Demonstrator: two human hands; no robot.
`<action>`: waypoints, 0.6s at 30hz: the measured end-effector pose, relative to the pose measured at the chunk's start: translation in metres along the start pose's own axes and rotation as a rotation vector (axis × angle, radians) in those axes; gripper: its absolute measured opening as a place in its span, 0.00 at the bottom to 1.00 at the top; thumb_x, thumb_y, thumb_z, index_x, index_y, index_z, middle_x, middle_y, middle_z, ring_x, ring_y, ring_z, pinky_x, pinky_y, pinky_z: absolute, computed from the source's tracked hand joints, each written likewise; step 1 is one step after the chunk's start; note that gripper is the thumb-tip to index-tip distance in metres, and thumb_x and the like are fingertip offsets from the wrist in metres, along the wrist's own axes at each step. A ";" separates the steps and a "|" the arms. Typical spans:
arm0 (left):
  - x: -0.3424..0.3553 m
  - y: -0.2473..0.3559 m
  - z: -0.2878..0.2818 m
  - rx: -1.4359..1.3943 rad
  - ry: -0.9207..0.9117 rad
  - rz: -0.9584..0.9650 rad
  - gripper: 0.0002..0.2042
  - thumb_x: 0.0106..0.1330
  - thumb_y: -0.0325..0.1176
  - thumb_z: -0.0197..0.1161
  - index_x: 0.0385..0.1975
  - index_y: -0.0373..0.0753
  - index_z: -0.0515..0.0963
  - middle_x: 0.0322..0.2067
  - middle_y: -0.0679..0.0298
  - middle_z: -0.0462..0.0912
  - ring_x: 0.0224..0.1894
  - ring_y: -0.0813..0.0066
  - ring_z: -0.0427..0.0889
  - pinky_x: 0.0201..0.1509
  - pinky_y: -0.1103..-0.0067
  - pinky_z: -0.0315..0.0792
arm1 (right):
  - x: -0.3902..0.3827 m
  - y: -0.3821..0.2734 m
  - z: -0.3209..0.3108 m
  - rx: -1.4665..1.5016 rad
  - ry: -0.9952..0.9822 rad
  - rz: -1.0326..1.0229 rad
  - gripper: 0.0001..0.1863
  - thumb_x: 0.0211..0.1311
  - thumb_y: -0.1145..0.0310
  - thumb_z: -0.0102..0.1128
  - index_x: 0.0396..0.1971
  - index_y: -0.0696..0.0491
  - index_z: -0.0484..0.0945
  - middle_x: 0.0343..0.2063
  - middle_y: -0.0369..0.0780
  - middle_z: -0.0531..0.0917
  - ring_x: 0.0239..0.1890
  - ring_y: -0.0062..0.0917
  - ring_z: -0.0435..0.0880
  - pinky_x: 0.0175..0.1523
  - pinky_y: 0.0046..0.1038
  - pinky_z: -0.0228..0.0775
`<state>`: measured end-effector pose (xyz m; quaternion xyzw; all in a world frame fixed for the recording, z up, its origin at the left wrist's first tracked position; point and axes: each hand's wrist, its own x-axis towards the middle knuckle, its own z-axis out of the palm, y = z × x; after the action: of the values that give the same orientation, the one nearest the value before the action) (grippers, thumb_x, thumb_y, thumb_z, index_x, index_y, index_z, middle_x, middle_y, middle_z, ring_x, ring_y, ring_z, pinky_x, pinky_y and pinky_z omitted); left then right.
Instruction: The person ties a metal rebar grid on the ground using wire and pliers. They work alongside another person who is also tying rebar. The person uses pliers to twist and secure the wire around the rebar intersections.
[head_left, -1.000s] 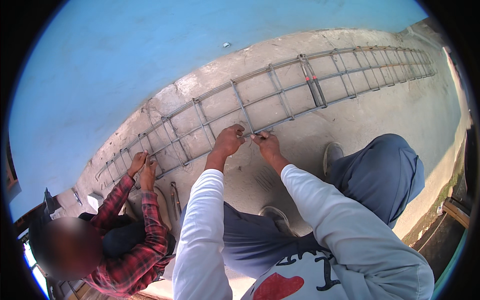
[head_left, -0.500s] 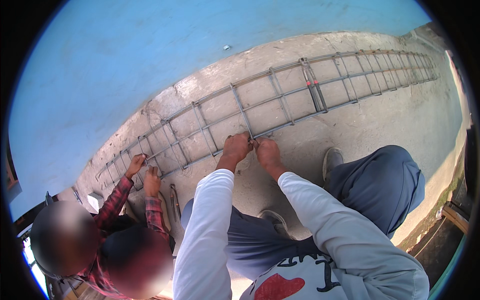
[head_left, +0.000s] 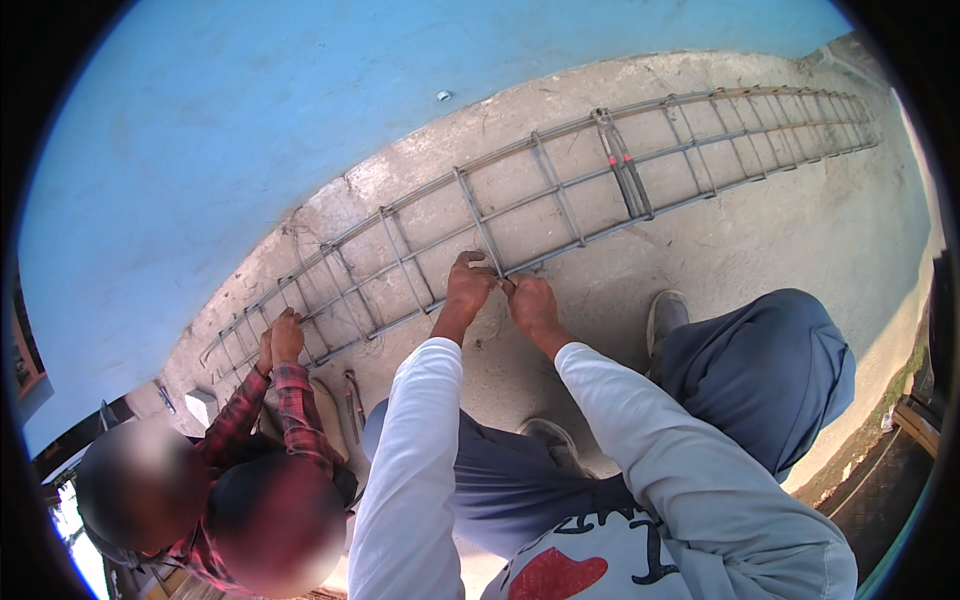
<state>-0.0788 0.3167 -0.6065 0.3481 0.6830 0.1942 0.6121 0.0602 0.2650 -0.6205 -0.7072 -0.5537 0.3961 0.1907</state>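
1. The steel cage (head_left: 560, 187) lies along the concrete floor (head_left: 760, 240). Its long bars and crosswise hoops are assembled from end to end, so the frame appears largely formed.
2. At the left part of the cage, a co-worker's hands (head_left: 287, 338) are at the bars, which suggests work there is unfinished too.
3. One pair of pincers (head_left: 614, 163) lies across the cage, right of the person's hands; another pair (head_left: 353, 398) rests on the near side of the cage, toward its left end.
4. At the cage's near edge, the left hand (head_left: 468, 287) and right hand (head_left: 534, 305) meet where one hoop (head_left: 475, 212) joins the near bar; that joint seems the one in progress.
5. The cage's far right end shrinks too small to judge, and which joints are secured cannot be told.
6. The left fingers reach up to the joint, partly spread; the right fingers are bunched beside it. Whether either pinches anything cannot be told; any wire there is too fine to make out.
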 end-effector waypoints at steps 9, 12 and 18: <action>0.000 -0.010 -0.001 -0.080 0.107 0.033 0.09 0.62 0.24 0.69 0.41 0.28 0.85 0.39 0.56 0.88 0.46 0.69 0.85 0.56 0.76 0.75 | -0.002 -0.003 0.001 0.051 0.019 -0.022 0.14 0.69 0.59 0.63 0.38 0.55 0.85 0.33 0.53 0.85 0.39 0.54 0.83 0.44 0.49 0.74; -0.002 -0.009 0.005 0.032 0.167 0.021 0.10 0.63 0.26 0.70 0.42 0.28 0.85 0.38 0.57 0.89 0.42 0.70 0.85 0.53 0.76 0.76 | -0.002 0.002 0.004 0.077 0.012 -0.003 0.11 0.68 0.63 0.62 0.36 0.56 0.84 0.33 0.53 0.84 0.39 0.54 0.83 0.44 0.49 0.74; 0.009 -0.016 0.007 -0.024 0.198 0.009 0.09 0.64 0.25 0.68 0.41 0.29 0.85 0.38 0.58 0.89 0.43 0.70 0.84 0.53 0.76 0.75 | -0.003 0.004 0.011 0.064 0.096 -0.063 0.07 0.61 0.73 0.58 0.35 0.55 0.84 0.33 0.54 0.84 0.38 0.53 0.83 0.43 0.48 0.74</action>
<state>-0.0763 0.3110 -0.6255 0.3230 0.7362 0.2383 0.5449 0.0541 0.2596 -0.6285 -0.7012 -0.5529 0.3732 0.2516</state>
